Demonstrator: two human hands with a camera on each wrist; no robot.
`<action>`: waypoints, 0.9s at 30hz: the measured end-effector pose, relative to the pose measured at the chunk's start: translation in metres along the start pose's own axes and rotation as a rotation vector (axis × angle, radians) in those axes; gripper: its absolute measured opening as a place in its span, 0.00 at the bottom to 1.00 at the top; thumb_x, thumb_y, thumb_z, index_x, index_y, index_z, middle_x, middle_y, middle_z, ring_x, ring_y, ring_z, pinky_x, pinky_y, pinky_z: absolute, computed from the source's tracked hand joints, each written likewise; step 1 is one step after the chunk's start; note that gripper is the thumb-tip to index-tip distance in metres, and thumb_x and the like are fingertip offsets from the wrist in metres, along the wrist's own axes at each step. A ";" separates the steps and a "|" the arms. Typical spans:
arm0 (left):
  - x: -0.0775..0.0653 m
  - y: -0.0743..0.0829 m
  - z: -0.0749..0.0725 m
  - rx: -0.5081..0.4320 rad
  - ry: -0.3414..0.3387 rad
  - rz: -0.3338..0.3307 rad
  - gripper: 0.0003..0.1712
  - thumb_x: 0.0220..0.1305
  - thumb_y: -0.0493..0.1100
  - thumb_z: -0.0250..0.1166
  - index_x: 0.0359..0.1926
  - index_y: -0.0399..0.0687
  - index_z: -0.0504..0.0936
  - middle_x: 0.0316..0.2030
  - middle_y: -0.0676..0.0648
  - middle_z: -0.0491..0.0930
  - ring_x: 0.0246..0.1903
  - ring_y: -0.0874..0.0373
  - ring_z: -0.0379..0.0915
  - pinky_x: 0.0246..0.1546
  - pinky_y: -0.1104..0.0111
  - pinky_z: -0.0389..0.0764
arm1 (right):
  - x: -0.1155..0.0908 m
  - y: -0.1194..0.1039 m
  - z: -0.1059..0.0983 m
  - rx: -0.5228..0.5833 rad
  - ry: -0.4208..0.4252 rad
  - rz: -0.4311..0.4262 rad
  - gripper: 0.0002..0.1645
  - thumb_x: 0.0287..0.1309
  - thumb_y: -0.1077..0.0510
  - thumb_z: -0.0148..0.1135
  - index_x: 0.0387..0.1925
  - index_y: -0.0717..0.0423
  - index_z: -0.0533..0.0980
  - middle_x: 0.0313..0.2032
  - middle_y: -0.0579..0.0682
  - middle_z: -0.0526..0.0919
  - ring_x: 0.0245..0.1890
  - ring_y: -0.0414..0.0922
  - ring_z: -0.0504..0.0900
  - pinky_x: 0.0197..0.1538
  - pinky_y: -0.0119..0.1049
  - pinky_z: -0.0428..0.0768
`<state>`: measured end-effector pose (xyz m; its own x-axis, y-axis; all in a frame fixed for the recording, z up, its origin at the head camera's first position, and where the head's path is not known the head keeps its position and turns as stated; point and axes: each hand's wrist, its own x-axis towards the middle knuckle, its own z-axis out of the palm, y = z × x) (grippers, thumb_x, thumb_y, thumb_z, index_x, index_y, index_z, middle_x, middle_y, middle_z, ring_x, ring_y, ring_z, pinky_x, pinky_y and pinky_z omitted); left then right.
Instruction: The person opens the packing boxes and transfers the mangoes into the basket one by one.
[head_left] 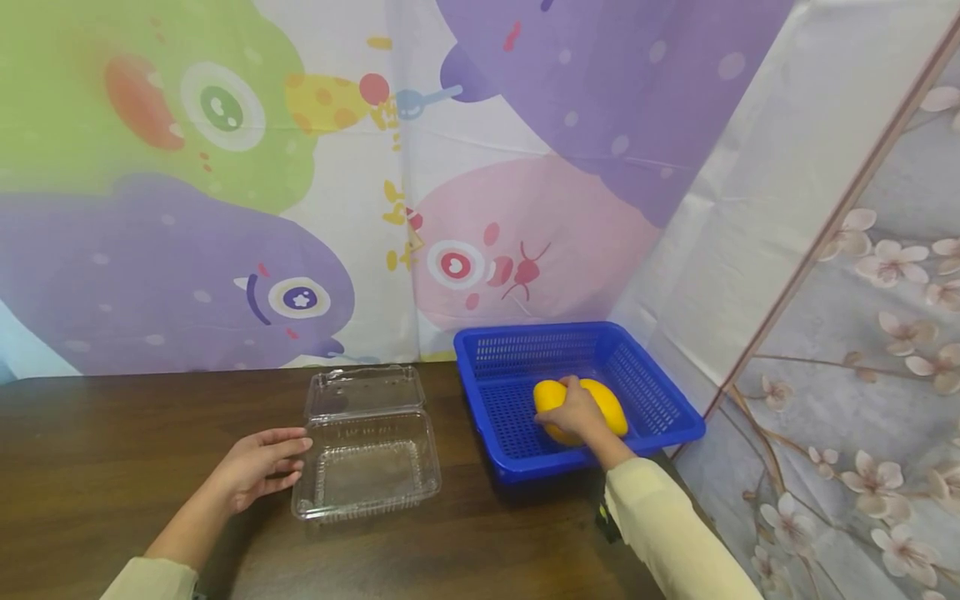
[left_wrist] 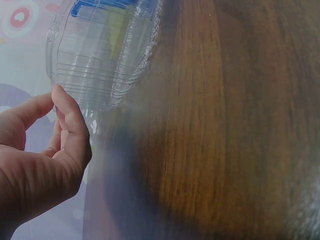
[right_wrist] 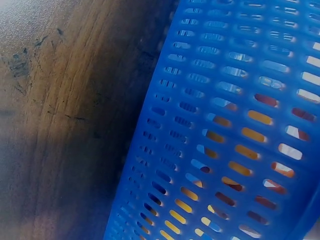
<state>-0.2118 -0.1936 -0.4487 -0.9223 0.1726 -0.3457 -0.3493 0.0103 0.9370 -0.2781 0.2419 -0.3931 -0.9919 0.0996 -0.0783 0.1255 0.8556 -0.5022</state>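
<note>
A clear plastic clamshell container (head_left: 378, 500) lies open on the table, its lid (head_left: 365, 392) folded back toward the wall. My left hand (head_left: 258, 468) pinches the container's left rim between thumb and fingers; the left wrist view shows the fingertips at the edge of the clear container (left_wrist: 90, 65). Inside the blue basket (head_left: 517, 463), my right hand (head_left: 582, 410) grips a yellow mango (head_left: 550, 393). Another yellow mango (head_left: 609, 407) lies just to its right, partly behind the hand. From the right wrist, the slotted basket wall (right_wrist: 200, 125) hides the hand, with yellow showing through the slots.
The brown wooden table (head_left: 112, 450) carries both container and basket. Behind it hangs a cartoon-printed cloth (head_left: 375, 308), close to the basket's back. A flower-patterned panel (head_left: 847, 400) stands along the right side, near the basket's corner.
</note>
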 end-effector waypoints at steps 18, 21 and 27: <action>-0.001 0.001 0.000 0.008 -0.009 0.008 0.35 0.64 0.44 0.60 0.63 0.28 0.58 0.36 0.57 0.76 0.31 0.64 0.75 0.35 0.74 0.82 | 0.004 0.005 0.001 -0.028 -0.037 0.002 0.47 0.43 0.53 0.72 0.61 0.66 0.59 0.52 0.66 0.74 0.48 0.57 0.75 0.52 0.53 0.75; -0.001 0.001 0.000 0.007 -0.005 0.006 0.35 0.64 0.44 0.61 0.63 0.29 0.58 0.36 0.56 0.76 0.31 0.64 0.75 0.35 0.74 0.82 | 0.004 0.006 0.001 -0.025 -0.044 0.010 0.47 0.43 0.53 0.72 0.61 0.65 0.58 0.52 0.66 0.74 0.48 0.57 0.74 0.52 0.53 0.75; -0.002 0.002 0.001 0.008 0.005 -0.002 0.35 0.63 0.45 0.61 0.63 0.29 0.59 0.36 0.55 0.75 0.31 0.64 0.74 0.34 0.74 0.82 | 0.006 0.007 0.002 -0.046 -0.057 0.025 0.48 0.43 0.53 0.72 0.62 0.65 0.58 0.52 0.66 0.73 0.49 0.57 0.74 0.53 0.54 0.75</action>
<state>-0.2104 -0.1931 -0.4464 -0.9223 0.1680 -0.3481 -0.3501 0.0186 0.9365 -0.2829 0.2476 -0.3993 -0.9858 0.0931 -0.1401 0.1480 0.8756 -0.4599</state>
